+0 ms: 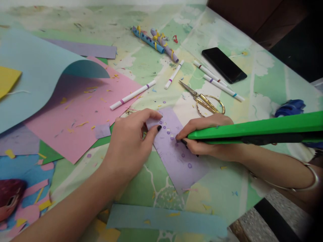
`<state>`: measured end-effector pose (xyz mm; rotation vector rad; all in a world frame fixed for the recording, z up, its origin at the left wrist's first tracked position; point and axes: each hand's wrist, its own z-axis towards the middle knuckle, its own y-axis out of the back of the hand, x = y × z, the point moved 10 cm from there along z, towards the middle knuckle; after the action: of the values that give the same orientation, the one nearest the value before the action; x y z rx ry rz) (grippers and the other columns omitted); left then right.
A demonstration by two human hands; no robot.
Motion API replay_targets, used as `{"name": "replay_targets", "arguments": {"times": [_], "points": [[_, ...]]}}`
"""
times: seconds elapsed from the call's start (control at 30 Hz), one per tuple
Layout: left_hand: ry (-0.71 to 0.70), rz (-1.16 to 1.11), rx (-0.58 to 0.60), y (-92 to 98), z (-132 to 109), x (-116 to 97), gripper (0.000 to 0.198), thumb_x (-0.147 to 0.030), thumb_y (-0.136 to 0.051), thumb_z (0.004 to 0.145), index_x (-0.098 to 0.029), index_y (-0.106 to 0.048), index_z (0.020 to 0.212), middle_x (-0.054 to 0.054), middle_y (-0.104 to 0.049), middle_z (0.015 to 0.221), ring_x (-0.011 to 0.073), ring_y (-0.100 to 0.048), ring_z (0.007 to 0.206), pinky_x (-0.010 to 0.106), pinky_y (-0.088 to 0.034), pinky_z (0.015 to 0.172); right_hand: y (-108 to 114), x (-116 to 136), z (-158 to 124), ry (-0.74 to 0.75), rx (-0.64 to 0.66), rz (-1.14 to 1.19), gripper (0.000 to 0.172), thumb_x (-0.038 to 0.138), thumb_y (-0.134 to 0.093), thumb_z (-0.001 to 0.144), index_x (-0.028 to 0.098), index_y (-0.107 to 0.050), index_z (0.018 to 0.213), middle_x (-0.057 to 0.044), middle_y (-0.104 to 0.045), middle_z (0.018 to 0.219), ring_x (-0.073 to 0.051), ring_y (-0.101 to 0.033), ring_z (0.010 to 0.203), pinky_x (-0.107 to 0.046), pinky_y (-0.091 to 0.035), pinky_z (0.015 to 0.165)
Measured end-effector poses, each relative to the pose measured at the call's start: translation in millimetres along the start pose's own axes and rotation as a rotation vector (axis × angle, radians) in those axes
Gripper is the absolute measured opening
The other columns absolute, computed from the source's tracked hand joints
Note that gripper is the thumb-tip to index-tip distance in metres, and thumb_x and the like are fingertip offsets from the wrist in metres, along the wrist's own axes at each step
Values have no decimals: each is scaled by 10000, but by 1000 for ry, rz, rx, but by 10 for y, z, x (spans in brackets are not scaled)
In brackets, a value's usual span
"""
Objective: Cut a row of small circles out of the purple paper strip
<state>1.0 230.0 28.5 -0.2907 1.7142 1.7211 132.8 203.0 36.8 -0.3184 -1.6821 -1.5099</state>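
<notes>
A purple paper strip lies slantwise on the table, with small drawn purple rings and a few round white dots or holes along it. At its upper left edge rests my left hand, thumb and forefinger apart, the dark-nailed thumb touching the paper. My right hand is over the strip's right side, fingers pinched close to the row of rings. What they hold, if anything, is hidden. A long bright green object with a black underside crosses in front of that hand. I cannot tell whether the hand grips it.
Gold-handled scissors, white markers and a black phone lie beyond my hands. Two decorated paper rolls are at the back. Pink paper and curled light blue paper spread leftward; a blue strip lies in front.
</notes>
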Motion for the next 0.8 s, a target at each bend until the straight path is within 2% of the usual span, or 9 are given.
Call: {"name": "replay_targets", "arguments": {"times": [0.23,0.47,0.63,0.8], "points": [[4,24,6,-30,-6,9,218,-185,-575,782,-243,-669,970,-61,-495,574,112,-425,489,269,-328,582,12,46,-9,17,-45,-36,184,77,-588,722,200,-719,762,38,-695,670,-74,-599,551,-173,-435,537],[-19,-3,17,-23,-72,14,201,-166,-546,769,-244,-674,903,-21,-679,816,119,-497,557,281,-369,608,-7,8,-24,-30,-34,9,158,108,-604,738,198,-726,780,25,-706,677,-89,-617,564,-179,-455,548],[-42,-60,1,7,-89,-5,185,-159,-557,757,-242,-691,854,-30,-699,795,117,-530,565,265,-398,603,-23,-46,-84,-94,-8,81,174,118,-585,766,207,-718,835,36,-689,646,-74,-604,531,-153,-434,478],[-19,-61,-8,4,-76,18,194,-148,-559,742,-239,-702,837,-32,-686,727,107,-483,494,265,-396,575,-17,-58,-119,-102,-21,22,191,120,-581,759,218,-719,847,36,-688,642,-79,-611,544,-154,-436,488]]}}
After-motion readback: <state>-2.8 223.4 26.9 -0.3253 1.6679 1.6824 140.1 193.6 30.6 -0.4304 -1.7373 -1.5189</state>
